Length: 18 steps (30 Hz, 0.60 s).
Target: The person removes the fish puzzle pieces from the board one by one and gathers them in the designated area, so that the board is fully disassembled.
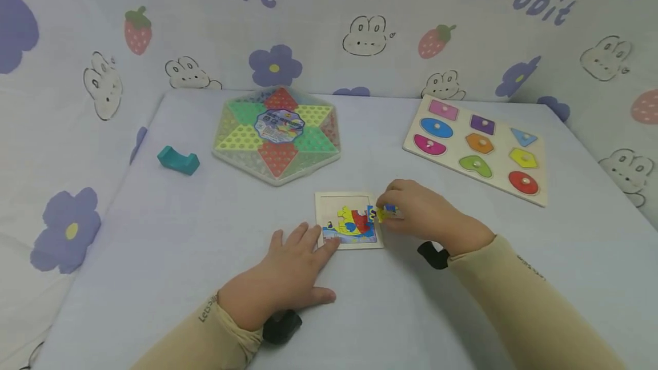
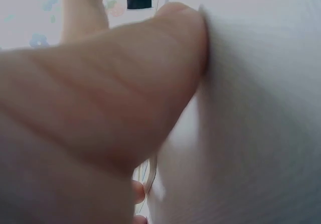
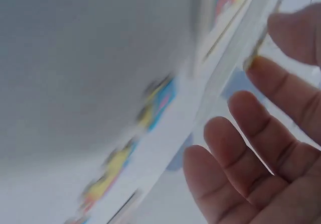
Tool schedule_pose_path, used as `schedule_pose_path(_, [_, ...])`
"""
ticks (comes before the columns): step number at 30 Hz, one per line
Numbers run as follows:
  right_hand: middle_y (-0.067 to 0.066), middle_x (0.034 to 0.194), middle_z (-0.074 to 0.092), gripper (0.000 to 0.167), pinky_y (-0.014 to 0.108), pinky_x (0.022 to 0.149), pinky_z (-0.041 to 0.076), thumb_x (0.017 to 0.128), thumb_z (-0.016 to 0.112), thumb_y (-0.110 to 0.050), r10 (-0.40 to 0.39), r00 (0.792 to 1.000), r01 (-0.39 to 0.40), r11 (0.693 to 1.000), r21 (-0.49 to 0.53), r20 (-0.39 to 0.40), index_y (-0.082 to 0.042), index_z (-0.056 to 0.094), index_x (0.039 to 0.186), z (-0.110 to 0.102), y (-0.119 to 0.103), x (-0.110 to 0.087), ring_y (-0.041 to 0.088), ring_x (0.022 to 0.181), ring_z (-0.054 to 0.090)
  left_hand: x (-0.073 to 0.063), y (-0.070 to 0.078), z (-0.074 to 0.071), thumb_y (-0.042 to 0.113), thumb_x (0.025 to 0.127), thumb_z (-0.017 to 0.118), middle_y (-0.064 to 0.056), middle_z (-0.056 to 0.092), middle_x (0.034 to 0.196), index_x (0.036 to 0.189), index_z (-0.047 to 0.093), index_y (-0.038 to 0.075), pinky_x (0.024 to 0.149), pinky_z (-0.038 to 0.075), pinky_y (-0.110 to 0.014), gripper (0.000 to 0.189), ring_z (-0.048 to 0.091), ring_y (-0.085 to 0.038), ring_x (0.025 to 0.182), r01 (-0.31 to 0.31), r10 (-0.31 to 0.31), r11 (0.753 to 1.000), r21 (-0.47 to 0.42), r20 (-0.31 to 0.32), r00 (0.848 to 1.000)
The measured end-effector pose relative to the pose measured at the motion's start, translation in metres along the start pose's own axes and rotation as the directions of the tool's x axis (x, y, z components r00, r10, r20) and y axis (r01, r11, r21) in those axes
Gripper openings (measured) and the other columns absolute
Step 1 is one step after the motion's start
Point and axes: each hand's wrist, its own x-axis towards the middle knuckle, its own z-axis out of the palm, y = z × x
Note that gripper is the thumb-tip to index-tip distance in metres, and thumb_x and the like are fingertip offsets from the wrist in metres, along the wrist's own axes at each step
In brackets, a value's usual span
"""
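I take the step in hand to be filling the tray [image 1: 320, 218], which lies flat on the table [image 1: 360, 313] just in front of me, between my hands. Its lower part has pieces [image 1: 354, 224] in it, while the upper left is bare wood. My right hand [image 1: 424, 218] is at the tray's right edge, thumb and index finger pinching one thin piece [image 3: 264, 35]; the other fingers are loosely bent and hold nothing. Loose pieces [image 3: 111, 171] lie on the table beside the tray. My left hand [image 1: 288, 267] is spread wide, grasping nothing, fingertips at the tray's lower left, where I judge they can steady it. To my mind the next move calls for matching the held piece's picture and tabs to a gap, turning it if needed, then pressing it flat without lifting its neighbours. I cannot tell which gap it fits.
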Motion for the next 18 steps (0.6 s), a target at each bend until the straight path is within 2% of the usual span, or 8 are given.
schedule_pose_path(7, [0.007, 0.114, 0.061, 0.029, 0.041, 0.089, 0.053, 0.084, 0.075, -0.022, -0.01, 1.0, 0.011, 0.999, -0.038, 0.023, -0.015, 0.071, 0.111, 0.008, 0.022, -0.015, 0.025, 0.108, 0.056, -0.001, 0.0, 0.0, 0.063, 0.08, 0.065, -0.014, 0.028, 0.156, 0.151, 0.033, 0.025, 0.108, 0.022, -0.066, 0.087, 0.023, -0.037, 0.145, 0.006, -0.006, 1.0, -0.01, 0.008, 1.0])
schedule_pose_path(18, [0.008, 0.112, 0.062, 0.028, 0.043, 0.091, 0.052, 0.083, 0.075, -0.02, -0.008, 1.0, 0.008, 0.996, -0.089, 0.003, -0.015, 0.072, 0.111, 0.013, 0.03, -0.021, 0.025, 0.107, 0.055, 0.0, 0.001, 0.0, 0.063, 0.08, 0.066, -0.014, 0.028, 0.156, 0.151, 0.033, 0.025, 0.108, 0.023, -0.066, 0.087, 0.023, -0.037, 0.144, -0.001, 0.001, 1.0, -0.004, 0.004, 1.0])
